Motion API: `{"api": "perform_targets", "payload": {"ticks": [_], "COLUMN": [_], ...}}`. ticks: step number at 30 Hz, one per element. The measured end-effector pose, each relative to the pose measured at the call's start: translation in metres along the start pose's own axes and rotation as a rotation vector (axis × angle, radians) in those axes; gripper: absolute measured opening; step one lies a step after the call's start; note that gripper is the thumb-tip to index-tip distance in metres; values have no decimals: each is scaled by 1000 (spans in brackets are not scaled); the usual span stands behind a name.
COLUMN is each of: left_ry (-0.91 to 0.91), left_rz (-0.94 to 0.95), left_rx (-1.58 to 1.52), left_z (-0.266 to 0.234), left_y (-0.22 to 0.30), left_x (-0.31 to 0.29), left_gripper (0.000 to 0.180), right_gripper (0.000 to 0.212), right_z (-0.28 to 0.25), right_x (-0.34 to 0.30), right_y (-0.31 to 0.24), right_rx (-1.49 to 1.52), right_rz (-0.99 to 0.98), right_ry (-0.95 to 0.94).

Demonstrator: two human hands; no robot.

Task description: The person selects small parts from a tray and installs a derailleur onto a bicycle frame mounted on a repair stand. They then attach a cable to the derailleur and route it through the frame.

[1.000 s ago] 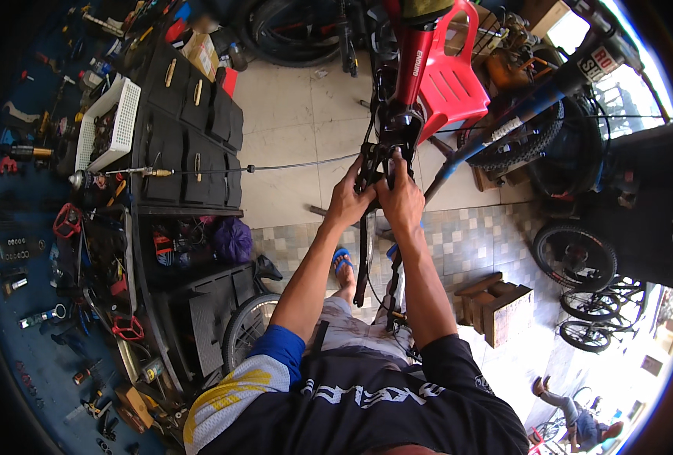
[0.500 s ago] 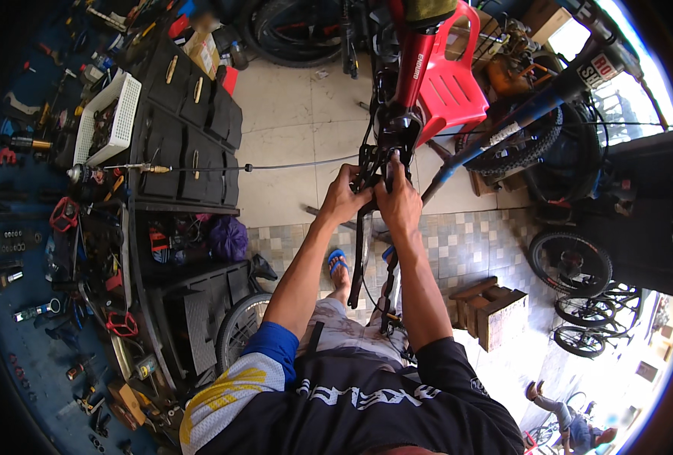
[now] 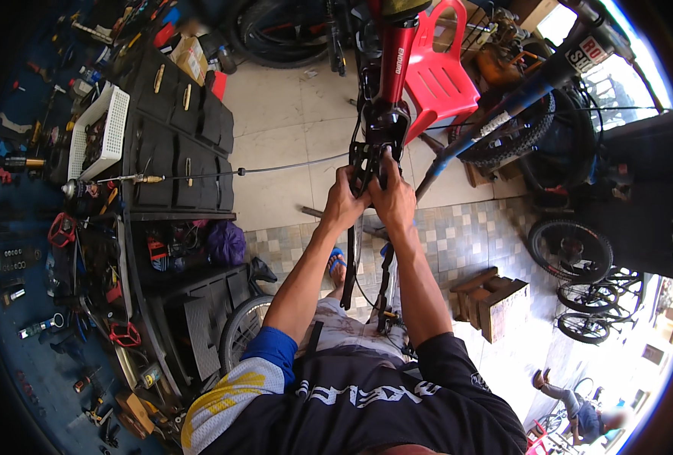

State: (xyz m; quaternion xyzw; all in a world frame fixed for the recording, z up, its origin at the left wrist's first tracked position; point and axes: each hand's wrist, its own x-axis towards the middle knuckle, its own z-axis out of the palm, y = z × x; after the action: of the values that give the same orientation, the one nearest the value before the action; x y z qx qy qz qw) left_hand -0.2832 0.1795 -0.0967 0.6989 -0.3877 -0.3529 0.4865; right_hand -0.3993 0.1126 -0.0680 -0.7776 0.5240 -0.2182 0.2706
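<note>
A mountain bike frame hangs in front of me, with a dark red tube (image 3: 399,64) at the top and a black suspension linkage (image 3: 374,154) below it. My left hand (image 3: 345,201) is closed on the linkage's left side, its fingertips partly hidden behind the black parts. On the right side my right hand (image 3: 393,199) grips the same linkage, thumb pointing up along it. Both hands nearly touch at the middle. Beneath them a black frame arm (image 3: 354,262) slopes down toward my legs. A thin black hose (image 3: 291,165) reaches the linkage from the left.
At left, a black drawer cabinet (image 3: 181,129) carries a white basket (image 3: 112,133), beside a blue wall of tools. A blue stand post (image 3: 469,140) slants past a red plastic chair (image 3: 439,76). A wooden crate (image 3: 495,307) sits lower right; another person (image 3: 579,409) is far off there.
The whole view has shifted slightly, so the frame and cabinet sit a bit further left. Both hands stay on the linkage, with only small finger movement.
</note>
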Motion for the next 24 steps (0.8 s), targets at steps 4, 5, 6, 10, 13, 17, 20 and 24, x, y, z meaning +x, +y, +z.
{"api": "perform_targets", "payload": {"ticks": [4, 5, 6, 10, 13, 17, 20, 24], "left_ry": [-19, -26, -32, -100, -136, -154, -124, -78], "left_rz": [-3, -5, -7, -43, -40, -33, -65, -129], "left_rx": [21, 35, 49, 116, 120, 27, 23, -152], "left_z": [-3, -5, -8, -16, -23, -24, -20, -15], "left_y": [3, 2, 1, 20, 16, 9, 10, 10], "left_x": [3, 4, 6, 11, 12, 13, 19, 25], "left_gripper": [63, 62, 61, 58, 58, 59, 59, 68], "right_gripper": [68, 68, 69, 72, 72, 71, 71, 71], "right_z": [-4, -5, -6, -7, -7, -7, -4, -6], "right_x": [1, 1, 2, 5, 4, 5, 3, 1], "right_y": [0, 0, -1, 7, 5, 0, 0, -5], "right_rx": [32, 38, 46, 56, 79, 53, 42, 29], "right_rz": [10, 22, 33, 77, 25, 59, 57, 52], "right_ry": [-15, -28, -42, -73, -38, -64, -43, -45]}}
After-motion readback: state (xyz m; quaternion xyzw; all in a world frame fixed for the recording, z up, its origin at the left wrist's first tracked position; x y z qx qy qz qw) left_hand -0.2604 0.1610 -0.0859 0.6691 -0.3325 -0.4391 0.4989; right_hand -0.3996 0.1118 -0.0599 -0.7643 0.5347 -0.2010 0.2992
